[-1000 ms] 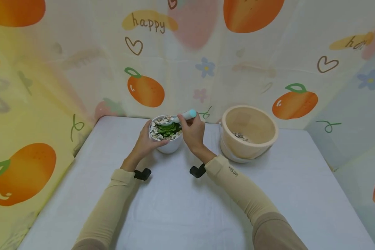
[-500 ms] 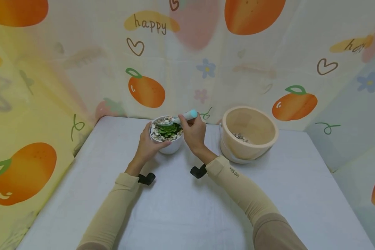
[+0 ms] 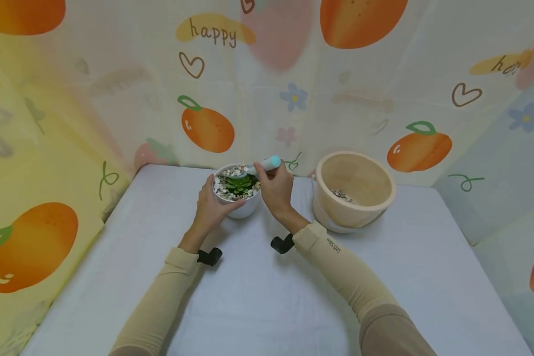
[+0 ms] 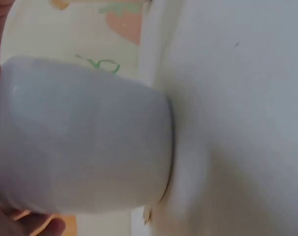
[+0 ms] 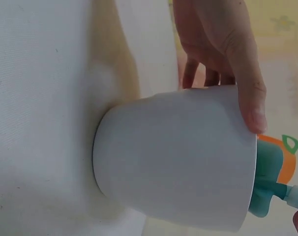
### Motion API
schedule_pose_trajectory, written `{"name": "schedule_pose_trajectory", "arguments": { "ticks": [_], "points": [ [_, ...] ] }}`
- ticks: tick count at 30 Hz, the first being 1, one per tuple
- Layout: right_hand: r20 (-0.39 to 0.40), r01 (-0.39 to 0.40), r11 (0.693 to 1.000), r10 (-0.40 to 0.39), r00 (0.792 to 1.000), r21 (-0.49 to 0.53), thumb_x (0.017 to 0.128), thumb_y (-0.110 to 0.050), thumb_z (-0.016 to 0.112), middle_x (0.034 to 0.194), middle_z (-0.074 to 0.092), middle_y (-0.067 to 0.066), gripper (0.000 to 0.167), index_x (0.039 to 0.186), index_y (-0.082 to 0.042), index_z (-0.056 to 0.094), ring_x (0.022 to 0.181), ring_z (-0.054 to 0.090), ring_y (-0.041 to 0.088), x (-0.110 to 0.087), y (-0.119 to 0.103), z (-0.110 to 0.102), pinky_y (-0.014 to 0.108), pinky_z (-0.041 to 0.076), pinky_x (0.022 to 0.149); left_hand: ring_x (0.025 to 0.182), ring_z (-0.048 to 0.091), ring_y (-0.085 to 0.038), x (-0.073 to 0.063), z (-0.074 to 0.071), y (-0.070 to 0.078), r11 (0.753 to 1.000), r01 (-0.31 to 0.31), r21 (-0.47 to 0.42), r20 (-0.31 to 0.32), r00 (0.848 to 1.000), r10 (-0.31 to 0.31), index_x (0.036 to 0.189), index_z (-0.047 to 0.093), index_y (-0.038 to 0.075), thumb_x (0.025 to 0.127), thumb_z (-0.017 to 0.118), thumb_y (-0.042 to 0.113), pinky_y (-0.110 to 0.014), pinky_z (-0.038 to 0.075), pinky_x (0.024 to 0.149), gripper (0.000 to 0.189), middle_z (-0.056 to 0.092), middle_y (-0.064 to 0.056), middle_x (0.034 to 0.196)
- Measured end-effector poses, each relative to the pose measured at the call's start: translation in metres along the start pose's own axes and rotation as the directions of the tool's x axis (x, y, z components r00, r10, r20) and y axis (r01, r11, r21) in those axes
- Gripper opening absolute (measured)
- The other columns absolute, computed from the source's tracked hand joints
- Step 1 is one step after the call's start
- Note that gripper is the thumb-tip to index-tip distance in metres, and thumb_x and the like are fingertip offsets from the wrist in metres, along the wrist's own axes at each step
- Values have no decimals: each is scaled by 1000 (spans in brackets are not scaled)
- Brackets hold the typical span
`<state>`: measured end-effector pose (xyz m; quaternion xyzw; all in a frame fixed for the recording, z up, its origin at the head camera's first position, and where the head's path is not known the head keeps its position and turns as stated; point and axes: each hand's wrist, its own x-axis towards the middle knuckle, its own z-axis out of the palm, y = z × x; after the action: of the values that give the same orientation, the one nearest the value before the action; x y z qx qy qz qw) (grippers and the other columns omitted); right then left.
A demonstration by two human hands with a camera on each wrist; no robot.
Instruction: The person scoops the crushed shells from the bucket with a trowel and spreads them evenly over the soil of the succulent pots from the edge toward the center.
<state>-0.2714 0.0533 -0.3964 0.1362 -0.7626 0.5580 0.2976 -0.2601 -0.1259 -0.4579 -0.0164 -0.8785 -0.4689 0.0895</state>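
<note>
A white pot (image 3: 242,211) stands upright on the cloth, holding a green succulent (image 3: 238,186) ringed by pale pebbles (image 3: 220,188). My left hand (image 3: 208,208) grips the pot from the left, its thumb across the near side just under the rim and its other fingers round the far side. My right hand (image 3: 277,190) pinches a small trowel by its pale, blue-ended handle (image 3: 269,163). The trowel's teal blade (image 5: 268,160) lies over the pebbles behind the succulent, inside the rim. In the left wrist view, the pot wall (image 4: 85,137) fills much of the picture.
To the right of the pot stands a cream bucket (image 3: 351,217) with its handle hanging down and a few pebbles (image 3: 340,195) at the bottom. A white cloth (image 3: 258,296) covers the table. Printed curtains (image 3: 249,109) rise right behind and at both sides.
My left wrist has shifted slightly to the right, the hand still on the pot. The right hand and trowel stay almost where they were.
</note>
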Motion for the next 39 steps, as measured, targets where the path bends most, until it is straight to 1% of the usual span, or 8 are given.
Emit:
{"name": "schedule_pose_trajectory", "arguments": {
  "ticks": [3,7,10,12,21,32,34,39],
  "points": [
    [1,-2,1000,2,1000,3,93,-19,67,87,72,19,26,100,4,60,79,73,27,0,0,0,33,59,71,138,30,-40,6,-8,-5,999,-27,-28,80,996,29,154,16,8,74,83,41,-63,30,110,110,31,-22,151],
    [-2,2,1000,-2,1000,9,93,-19,67,87,72,20,26,100,5,60,79,73,27,0,0,1,33,60,71,144,23,-37,19,-17,-11,998,-35,-54,191,981,44,156,11,11,74,83,40,-61,25,114,113,24,-19,157],
    [4,-3,1000,3,1000,8,93,-20,67,86,72,19,27,100,5,60,78,73,26,-2,1,2,31,59,71,148,17,-37,24,-20,-14,998,-10,-58,237,971,23,157,6,10,73,84,40,-61,22,116,119,16,-18,161],
    [9,-7,1000,7,1000,7,93,-21,66,86,72,19,27,100,5,60,78,73,26,-2,2,2,30,59,71,149,17,-36,25,-20,-15,997,0,-72,242,970,17,157,5,10,73,85,38,-60,21,117,119,14,-17,162],
    [7,8,1000,-8,1000,11,94,-21,66,85,72,19,26,99,4,60,78,73,26,-1,3,2,34,59,71,147,22,-34,24,-15,-15,991,-24,-129,192,980,49,156,10,8,72,85,35,-56,21,118,116,21,-17,160],
    [7,10,1000,-10,1000,10,93,-21,67,84,73,19,27,99,4,61,77,73,26,-1,-1,0,34,59,69,140,34,-33,17,-6,-14,987,-89,-135,98,990,103,153,20,5,71,87,35,-55,27,116,110,35,-17,152],
    [4,17,1000,-17,1000,8,93,-21,67,84,73,19,27,99,4,61,77,73,26,-1,-2,0,34,59,69,140,34,-34,15,-4,-12,989,-87,-120,83,992,97,153,19,4,71,87,37,-56,28,115,111,35,-18,152],
    [-24,39,999,-39,999,0,91,-19,69,82,72,19,25,97,5,61,75,73,27,0,-2,-2,34,59,68,142,31,-38,9,-2,-9,997,-44,-61,45,998,47,155,15,4,70,85,44,-59,29,113,116,30,-21,154]
  ]
}}
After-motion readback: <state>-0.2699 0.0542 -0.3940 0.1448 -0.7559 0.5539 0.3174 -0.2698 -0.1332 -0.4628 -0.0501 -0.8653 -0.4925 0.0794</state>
